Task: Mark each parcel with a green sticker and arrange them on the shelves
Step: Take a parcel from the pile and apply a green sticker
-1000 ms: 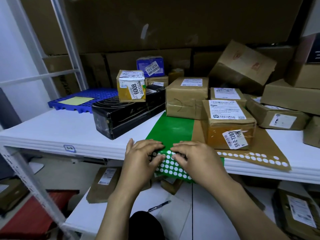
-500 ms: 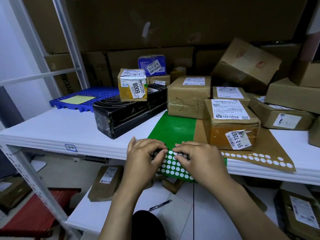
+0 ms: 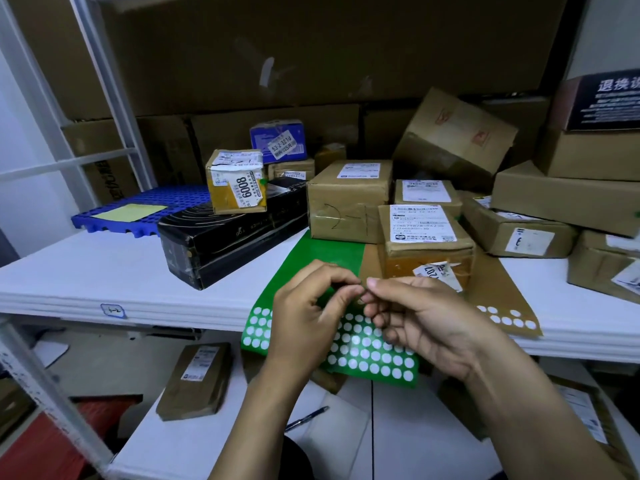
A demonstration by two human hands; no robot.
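Green sticker sheet (image 3: pixel 322 251) lies across the shelf's (image 3: pixel 104 271) front edge, its punched lower part overhanging. I see both hands just above it, fingertips meeting: left hand (image 3: pixel 304 317) and right hand (image 3: pixel 422 320) pinch one small green sticker (image 3: pixel 362 289) between them, barely visible. Nearest parcel (image 3: pixel 426 244) sits just behind the right hand.
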